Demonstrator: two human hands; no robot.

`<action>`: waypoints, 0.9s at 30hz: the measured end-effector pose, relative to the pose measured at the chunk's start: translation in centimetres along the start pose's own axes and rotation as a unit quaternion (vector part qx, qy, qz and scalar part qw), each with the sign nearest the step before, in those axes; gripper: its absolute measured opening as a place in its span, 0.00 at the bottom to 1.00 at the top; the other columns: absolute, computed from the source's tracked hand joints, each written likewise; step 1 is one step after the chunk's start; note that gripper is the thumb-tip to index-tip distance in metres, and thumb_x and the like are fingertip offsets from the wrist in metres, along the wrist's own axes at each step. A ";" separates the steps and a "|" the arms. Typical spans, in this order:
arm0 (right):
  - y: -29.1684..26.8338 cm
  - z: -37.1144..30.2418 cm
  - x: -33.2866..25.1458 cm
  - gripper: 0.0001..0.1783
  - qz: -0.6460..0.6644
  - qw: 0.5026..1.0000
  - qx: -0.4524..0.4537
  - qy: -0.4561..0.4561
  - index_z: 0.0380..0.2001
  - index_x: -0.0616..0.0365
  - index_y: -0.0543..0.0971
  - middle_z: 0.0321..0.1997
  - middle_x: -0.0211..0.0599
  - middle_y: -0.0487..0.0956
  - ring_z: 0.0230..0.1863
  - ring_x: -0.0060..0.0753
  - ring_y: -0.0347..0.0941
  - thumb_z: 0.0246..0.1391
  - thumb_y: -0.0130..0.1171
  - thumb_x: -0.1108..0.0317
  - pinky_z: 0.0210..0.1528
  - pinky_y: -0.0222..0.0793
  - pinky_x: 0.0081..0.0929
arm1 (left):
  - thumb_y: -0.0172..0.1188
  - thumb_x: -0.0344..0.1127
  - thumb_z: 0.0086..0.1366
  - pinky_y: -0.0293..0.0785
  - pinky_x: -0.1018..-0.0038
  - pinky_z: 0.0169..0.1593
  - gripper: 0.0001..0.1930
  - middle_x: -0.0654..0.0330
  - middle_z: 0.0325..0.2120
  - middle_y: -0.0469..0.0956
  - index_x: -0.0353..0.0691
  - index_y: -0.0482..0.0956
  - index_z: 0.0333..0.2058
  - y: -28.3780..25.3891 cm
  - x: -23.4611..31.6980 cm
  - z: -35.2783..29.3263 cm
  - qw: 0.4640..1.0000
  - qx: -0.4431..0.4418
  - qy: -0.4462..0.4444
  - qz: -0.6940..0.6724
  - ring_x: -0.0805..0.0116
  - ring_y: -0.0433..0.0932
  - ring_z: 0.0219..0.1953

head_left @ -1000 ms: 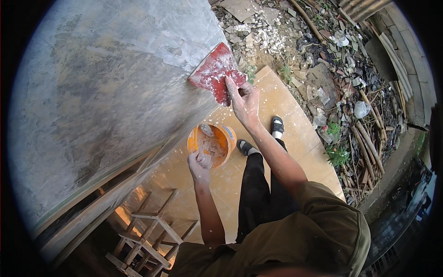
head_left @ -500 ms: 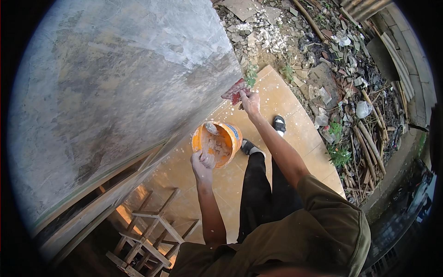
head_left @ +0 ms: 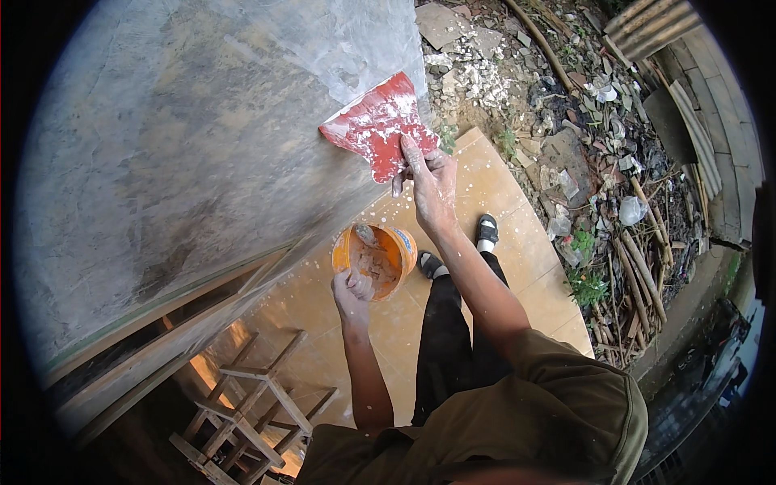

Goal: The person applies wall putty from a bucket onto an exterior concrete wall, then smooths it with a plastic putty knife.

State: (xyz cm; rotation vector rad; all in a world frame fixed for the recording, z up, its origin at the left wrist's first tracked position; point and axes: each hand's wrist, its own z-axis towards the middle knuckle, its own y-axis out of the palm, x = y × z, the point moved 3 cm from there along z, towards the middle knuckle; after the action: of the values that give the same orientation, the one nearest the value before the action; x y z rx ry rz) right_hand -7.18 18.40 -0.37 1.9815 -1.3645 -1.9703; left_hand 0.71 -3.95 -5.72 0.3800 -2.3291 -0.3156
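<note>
My right hand [head_left: 435, 182] grips a broad red putty spreader [head_left: 380, 125] smeared with white, its wide edge up against or close to the grey wall [head_left: 202, 137]; I cannot tell if it touches. Lower down, my left hand [head_left: 353, 293] is closed on the near-left rim of an orange bucket [head_left: 402, 242]. Pinkish-grey filler lies in the bucket, and a coated trowel or scoop [head_left: 365, 235] leans inside at the far side. Both hands are dusted with white.
A rough wooden stand [head_left: 250, 396] is at lower left, below the wall's ledge. White-spotted tan tiles [head_left: 517, 234] lie underfoot. Past their edge, rubble, sticks [head_left: 643, 271] and plants [head_left: 586, 287] cover the ground at right.
My right hand has raised the red spreader up and left along the wall, and its broad face now shows. My left hand stays on the bucket's rim.
</note>
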 end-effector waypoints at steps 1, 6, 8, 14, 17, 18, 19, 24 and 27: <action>-0.4 0.7 1.1 0.16 -0.004 1.000 0.010 0.003 0.19 0.64 0.76 0.14 0.30 0.72 0.10 0.18 0.63 0.56 0.53 0.64 0.12 0.56 0.17 | 0.40 0.39 0.59 0.39 0.79 0.17 0.15 0.74 0.09 0.46 0.49 0.54 0.13 -0.2 0.0 0.1 1.000 -0.003 -0.001 -0.003 0.81 0.44 0.12; -3.6 2.7 6.7 0.21 -0.155 0.987 0.051 -0.010 0.14 0.62 0.74 0.08 0.28 0.67 0.07 0.18 0.59 0.54 0.54 0.58 0.09 0.52 0.19 | 0.41 0.40 0.59 0.39 0.79 0.17 0.15 0.74 0.09 0.46 0.49 0.54 0.13 -0.7 -0.2 0.0 1.000 0.009 -0.011 -0.019 0.81 0.44 0.12; -5.1 3.4 8.6 0.23 -0.270 0.959 0.091 0.008 0.12 0.61 0.73 0.06 0.28 0.66 0.07 0.18 0.60 0.53 0.55 0.56 0.09 0.53 0.20 | 0.43 0.41 0.58 0.40 0.79 0.17 0.16 0.74 0.08 0.48 0.50 0.55 0.12 -0.8 0.0 -0.2 1.000 0.003 -0.008 -0.009 0.81 0.45 0.11; -11.6 4.3 14.4 0.25 -0.329 0.933 0.125 0.074 0.08 0.62 0.71 0.05 0.32 0.67 0.06 0.23 0.63 0.51 0.56 0.56 0.09 0.57 0.23 | 0.43 0.41 0.58 0.41 0.79 0.17 0.17 0.75 0.08 0.47 0.50 0.54 0.12 -1.9 -0.4 -0.2 1.000 -0.011 -0.011 -0.008 0.81 0.45 0.11; -13.7 4.8 15.6 0.23 -0.361 0.914 0.169 0.076 0.08 0.64 0.73 0.05 0.34 0.67 0.07 0.24 0.65 0.50 0.55 0.59 0.10 0.59 0.25 | 0.42 0.41 0.58 0.40 0.79 0.17 0.16 0.75 0.08 0.47 0.51 0.54 0.12 -1.5 -0.8 -0.3 1.000 -0.006 -0.021 -0.004 0.81 0.45 0.11; -13.3 5.0 15.4 0.23 -0.360 0.914 0.170 0.075 0.08 0.64 0.73 0.05 0.34 0.67 0.07 0.24 0.65 0.50 0.55 0.59 0.10 0.59 0.25 | 0.42 0.41 0.58 0.40 0.79 0.17 0.16 0.75 0.08 0.47 0.51 0.54 0.12 -1.7 -0.9 -0.2 1.000 -0.008 -0.020 -0.002 0.81 0.45 0.11; -11.9 5.0 14.5 0.23 -0.360 0.921 0.136 0.070 0.09 0.65 0.73 0.05 0.34 0.67 0.07 0.24 0.66 0.50 0.55 0.59 0.10 0.59 0.25 | 0.42 0.40 0.58 0.40 0.79 0.17 0.16 0.74 0.09 0.47 0.50 0.54 0.13 -2.1 -1.1 -0.3 1.000 -0.009 -0.022 -0.007 0.81 0.45 0.11; -3.9 5.4 7.6 0.20 -0.247 0.968 0.043 0.006 0.14 0.65 0.76 0.09 0.33 0.71 0.09 0.21 0.64 0.53 0.53 0.62 0.13 0.58 0.20 | 0.42 0.39 0.59 0.39 0.80 0.17 0.15 0.74 0.09 0.47 0.49 0.55 0.14 -1.8 -0.8 -1.0 1.000 0.006 -0.015 -0.017 0.81 0.45 0.12; -0.9 4.5 3.4 0.19 -0.132 0.991 0.010 -0.028 0.15 0.66 0.76 0.09 0.32 0.70 0.08 0.19 0.63 0.55 0.51 0.64 0.12 0.57 0.19 | 0.42 0.40 0.58 0.39 0.80 0.17 0.15 0.74 0.09 0.47 0.48 0.55 0.14 -1.7 -0.4 -0.9 1.000 -0.020 -0.012 -0.009 0.81 0.45 0.12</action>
State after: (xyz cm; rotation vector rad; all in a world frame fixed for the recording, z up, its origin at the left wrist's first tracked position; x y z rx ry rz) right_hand -11.02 19.38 -4.46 2.2340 -1.1893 -2.1415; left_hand 1.90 -5.52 -5.91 0.3794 -2.3404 -0.3765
